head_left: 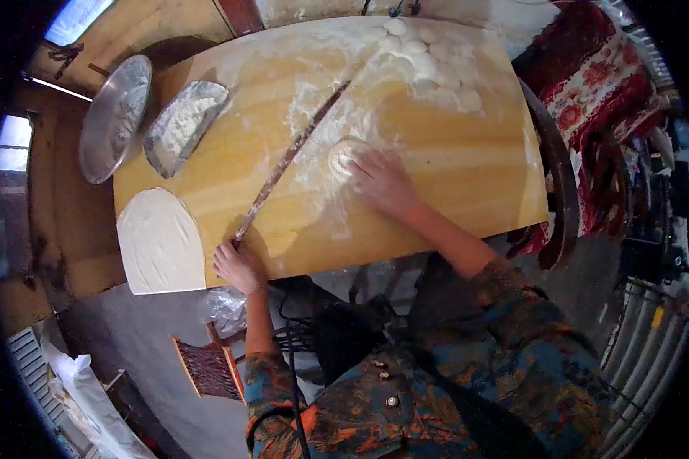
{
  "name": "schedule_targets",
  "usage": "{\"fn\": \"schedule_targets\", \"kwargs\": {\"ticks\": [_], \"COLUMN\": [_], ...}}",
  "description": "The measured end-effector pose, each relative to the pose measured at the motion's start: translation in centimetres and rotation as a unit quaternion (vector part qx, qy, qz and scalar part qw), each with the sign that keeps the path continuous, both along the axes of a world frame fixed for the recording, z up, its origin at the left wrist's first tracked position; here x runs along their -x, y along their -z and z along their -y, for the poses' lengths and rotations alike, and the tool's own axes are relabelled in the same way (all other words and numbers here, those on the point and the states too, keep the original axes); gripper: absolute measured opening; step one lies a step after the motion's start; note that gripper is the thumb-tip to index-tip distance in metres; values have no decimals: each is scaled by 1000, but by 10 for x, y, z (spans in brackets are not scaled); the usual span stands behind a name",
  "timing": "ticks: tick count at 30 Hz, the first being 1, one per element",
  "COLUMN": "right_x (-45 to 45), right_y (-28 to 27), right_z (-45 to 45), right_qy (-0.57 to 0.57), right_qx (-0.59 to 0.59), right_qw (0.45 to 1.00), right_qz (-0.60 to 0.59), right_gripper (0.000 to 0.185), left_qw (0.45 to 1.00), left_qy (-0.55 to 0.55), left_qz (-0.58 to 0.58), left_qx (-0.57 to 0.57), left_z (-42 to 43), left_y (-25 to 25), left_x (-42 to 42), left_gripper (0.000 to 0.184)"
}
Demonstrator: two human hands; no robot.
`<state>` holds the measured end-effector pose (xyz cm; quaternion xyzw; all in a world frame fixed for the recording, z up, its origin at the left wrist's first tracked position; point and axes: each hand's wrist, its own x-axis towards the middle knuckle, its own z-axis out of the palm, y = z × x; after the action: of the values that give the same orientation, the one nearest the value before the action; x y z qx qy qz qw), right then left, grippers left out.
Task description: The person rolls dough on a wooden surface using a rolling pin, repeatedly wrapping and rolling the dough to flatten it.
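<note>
My left hand (pixel 240 268) is closed around the near end of a long, thin rolling pin (pixel 292 149), at the front edge of the wooden board (pixel 467 183). The pin is dusted with flour and slants away across the board to the back. Right of the pin, my right hand (pixel 389 182) has its fingers on a small round piece of dough (pixel 343 158), covering its right side. Loose flour surrounds that dough. A large, thin rolled-out sheet of dough (pixel 161 241) lies at the board's left front corner, partly over the edge.
Several round dough pieces (pixel 429 57) sit in flour at the back right. A metal bowl (pixel 92 145) and a cut-open container of flour (pixel 185 126) stand at the left. A dark curved chair (pixel 563 183) with red patterned cloth (pixel 597 92) is beside the right edge.
</note>
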<state>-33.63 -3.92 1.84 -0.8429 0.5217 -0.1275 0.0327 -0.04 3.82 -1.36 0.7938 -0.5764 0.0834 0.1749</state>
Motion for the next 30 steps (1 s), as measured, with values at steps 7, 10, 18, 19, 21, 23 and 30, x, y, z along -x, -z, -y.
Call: {"fn": "schedule_targets", "kwargs": {"ticks": [7,10,18,19,21,23,30], "right_x": [65,88,88,89,91,92,97], "right_y": [-51,-32,0,6,11,15,3], "right_z": [-2,0,25,49,75,90,28], "right_qy": [66,83,179,200,226,238,169], "right_qx": [56,9,-24,-11,15,41,-65], "right_qw": [996,996,981,978,973,970,979], "right_qz": [-34,-23,-68,-57,-41,-30,-92], "right_gripper": [60,64,63,62,61,60,60], "left_qw": [955,931,945,953,965,961,954], "left_qy": [295,349,311,284,226,234,278], "left_qz": [-23,-51,58,63,74,55,37], "left_qx": [-29,-92,-78,-88,-107,-135,-110], "left_z": [48,84,142,161,196,204,137], "left_y": [-30,-37,-20,-20,-28,-29,-16], "left_x": [54,86,121,128,142,144,139], "left_gripper": [23,29,60,61,63,62,61]}}
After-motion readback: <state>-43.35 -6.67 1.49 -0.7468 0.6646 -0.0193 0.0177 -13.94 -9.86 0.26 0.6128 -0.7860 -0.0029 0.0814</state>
